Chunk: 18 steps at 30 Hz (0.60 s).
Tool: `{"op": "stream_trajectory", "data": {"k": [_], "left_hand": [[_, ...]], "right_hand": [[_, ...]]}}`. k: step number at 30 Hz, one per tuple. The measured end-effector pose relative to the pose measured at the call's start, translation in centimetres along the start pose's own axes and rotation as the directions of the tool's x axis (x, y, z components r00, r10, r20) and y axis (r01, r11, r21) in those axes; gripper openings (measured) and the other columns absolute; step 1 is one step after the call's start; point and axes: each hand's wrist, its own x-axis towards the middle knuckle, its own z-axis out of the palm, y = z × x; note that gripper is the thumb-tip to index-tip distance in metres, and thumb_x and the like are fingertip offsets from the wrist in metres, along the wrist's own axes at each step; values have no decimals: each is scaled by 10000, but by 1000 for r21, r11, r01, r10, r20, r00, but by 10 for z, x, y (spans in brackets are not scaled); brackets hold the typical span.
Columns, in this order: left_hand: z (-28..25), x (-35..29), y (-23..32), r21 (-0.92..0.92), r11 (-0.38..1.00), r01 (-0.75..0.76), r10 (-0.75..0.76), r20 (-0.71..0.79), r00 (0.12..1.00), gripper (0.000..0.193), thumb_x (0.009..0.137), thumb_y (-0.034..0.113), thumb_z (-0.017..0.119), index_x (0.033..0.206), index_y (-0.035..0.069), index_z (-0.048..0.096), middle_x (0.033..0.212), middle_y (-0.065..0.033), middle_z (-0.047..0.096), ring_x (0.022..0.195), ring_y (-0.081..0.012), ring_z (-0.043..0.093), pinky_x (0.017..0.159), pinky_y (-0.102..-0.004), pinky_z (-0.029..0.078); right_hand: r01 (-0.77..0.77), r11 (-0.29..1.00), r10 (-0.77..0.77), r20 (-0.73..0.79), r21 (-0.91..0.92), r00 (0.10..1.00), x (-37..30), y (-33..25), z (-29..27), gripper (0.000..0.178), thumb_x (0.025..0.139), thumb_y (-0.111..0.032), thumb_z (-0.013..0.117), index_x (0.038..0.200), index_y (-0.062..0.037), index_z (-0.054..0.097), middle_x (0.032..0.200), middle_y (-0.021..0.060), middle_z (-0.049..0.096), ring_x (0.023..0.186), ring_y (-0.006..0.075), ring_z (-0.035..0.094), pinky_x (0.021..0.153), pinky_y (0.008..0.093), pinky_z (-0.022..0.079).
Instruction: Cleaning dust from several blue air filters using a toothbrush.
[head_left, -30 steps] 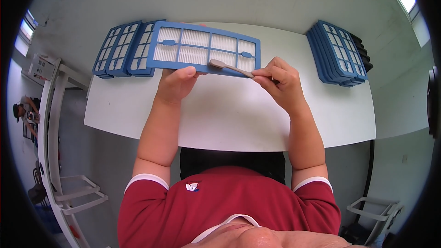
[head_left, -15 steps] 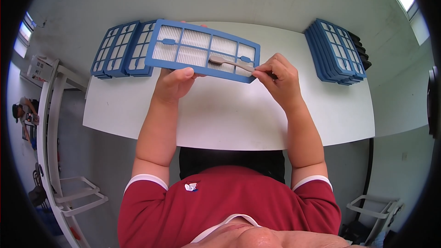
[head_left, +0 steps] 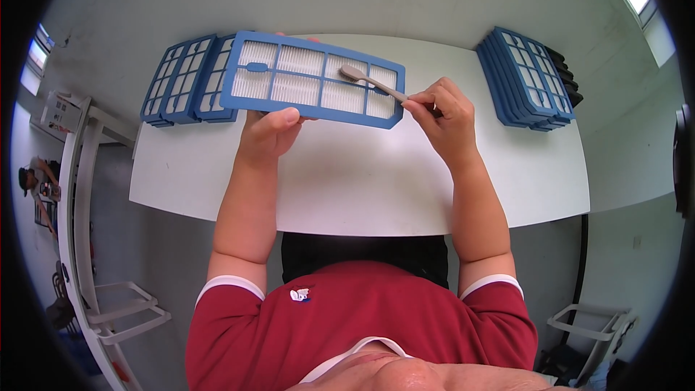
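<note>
A blue-framed air filter [head_left: 298,87] with white pleats is held up over the table, tilted down to the right. My left hand [head_left: 271,129] grips its lower long edge, thumb in front and the other fingers behind, with fingertips showing above the top edge. Between thumb and fingers my right hand [head_left: 443,117] pinches the handle of a small greyish-brown brush [head_left: 353,73]. The brush head lies over the upper pleats in the right half of the filter, and its handle crosses the frame's right end. Bristles cannot be made out.
Several similar filters [head_left: 179,80] stand at the table's far left, partly behind the held one. Another stack of filters [head_left: 526,83] rests at the far right, with black parts [head_left: 565,76] behind it. The white table [head_left: 362,195] ends just before my body. Far left, another person [head_left: 40,177] is visible.
The brush head has moved up and slightly right, from the lower pleats to the upper ones. The filter has shifted a little left. Both hands keep their hold.
</note>
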Motion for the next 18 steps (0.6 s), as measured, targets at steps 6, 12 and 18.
{"op": "stream_trajectory", "data": {"k": [6,12,18], "left_hand": [[1,3,2,-4,1000,-30,29,-49,998,826,676,117,631,1403,111,238,1409,-176,323,1083,-254,554,795,-330,528],[4,3,5,52,999,-2,10,-148,989,800,642,147,649,1366,150,306,1318,-139,421,1102,-232,526,745,-326,539],[-3,3,4,45,998,-39,45,-129,991,739,663,130,632,1340,114,337,1297,-131,438,1086,-223,530,769,-340,529]], "right_hand": [[15,999,-12,-55,42,998,-1,2,1,140,705,-49,755,691,-27,617,651,38,526,543,134,514,464,253,414],[7,1000,-7,9,22,1000,-3,2,3,132,689,-44,763,698,-25,632,644,36,524,545,141,515,461,255,406],[-54,991,40,111,123,993,-1,0,-3,108,688,-22,756,687,-18,647,644,36,526,538,131,514,467,253,404]]}}
